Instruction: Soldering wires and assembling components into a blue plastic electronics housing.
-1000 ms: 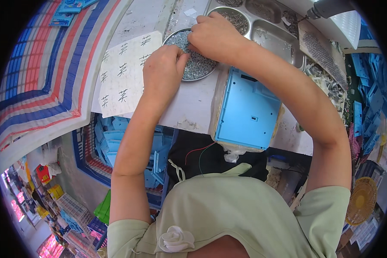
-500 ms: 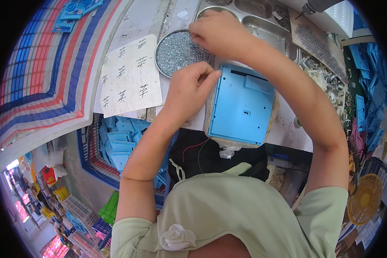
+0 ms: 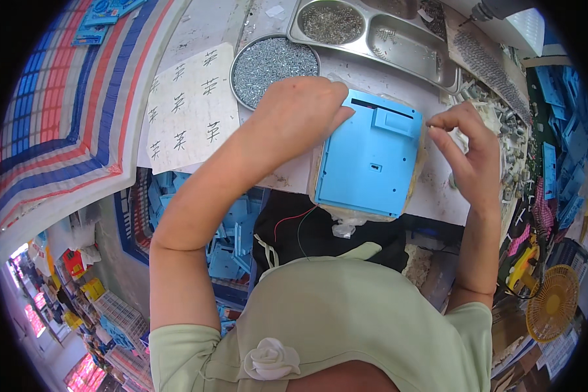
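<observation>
A blue plastic casing panel (image 3: 366,163) lies on a pad with a pale, worn rim, with a slot across its far end and a small cutout in the middle. My left hand (image 3: 300,108) is closed at the panel's far left corner, thumb along the edge; what its fingertips hold is hidden. To the right of the panel, apart from it, my right hand (image 3: 470,153) makes a pinch; anything between its fingertips is too small to name. Just beyond my left hand stands a round metal dish (image 3: 274,62) full of small silver screws.
A steel compartment tray (image 3: 408,55) with small metal parts stands at the back. A handwritten paper sheet (image 3: 192,111) lies left. Beyond the right hand are scattered metal parts and a dark tool tip (image 3: 467,23). Blue panels (image 3: 228,255) fill a crate below the table.
My right hand has come back from the steel tray to the panel's right side. My left hand has shifted right onto the panel's far corner.
</observation>
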The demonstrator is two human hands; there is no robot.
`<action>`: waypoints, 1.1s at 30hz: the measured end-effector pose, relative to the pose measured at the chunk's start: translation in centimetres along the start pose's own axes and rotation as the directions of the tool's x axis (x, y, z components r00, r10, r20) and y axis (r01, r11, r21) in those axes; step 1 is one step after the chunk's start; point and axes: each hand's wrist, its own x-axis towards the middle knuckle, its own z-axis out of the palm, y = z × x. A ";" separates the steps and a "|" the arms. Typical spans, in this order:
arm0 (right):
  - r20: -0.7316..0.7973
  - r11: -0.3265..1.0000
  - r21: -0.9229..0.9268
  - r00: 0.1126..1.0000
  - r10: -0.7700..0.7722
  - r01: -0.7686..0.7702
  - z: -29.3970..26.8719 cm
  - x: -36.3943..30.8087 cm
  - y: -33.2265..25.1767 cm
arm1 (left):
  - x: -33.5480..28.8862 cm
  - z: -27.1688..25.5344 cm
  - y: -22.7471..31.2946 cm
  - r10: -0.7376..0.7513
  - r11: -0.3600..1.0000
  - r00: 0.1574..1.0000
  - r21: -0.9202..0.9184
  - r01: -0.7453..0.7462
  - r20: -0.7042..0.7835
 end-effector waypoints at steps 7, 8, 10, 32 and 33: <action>-0.074 0.971 0.206 0.992 -0.105 0.118 2.1 -2.2 -2.0 | -2.0 -2.0 3.2 -0.250 0.670 0.967 -0.713 0.208 0.047; -0.073 0.959 0.237 0.987 -0.145 0.159 2.7 -2.1 -2.6 | -3.0 -1.3 4.6 -0.246 0.530 0.968 -0.828 0.184 0.057; -0.078 0.936 0.272 0.975 -0.209 0.223 3.6 -2.1 -3.5 | -4.4 -0.3 6.8 -0.259 0.176 0.946 -0.954 0.243 0.193; -0.166 0.571 0.815 0.905 0.392 -0.098 1.1 -6.1 1.7 | 0.4 3.8 6.5 0.300 0.938 0.918 -0.093 -0.333 -0.259; -0.137 0.552 0.824 0.902 0.409 -0.125 0.7 -6.2 2.1 | 0.4 4.0 6.6 0.322 0.935 0.919 -0.077 -0.346 -0.227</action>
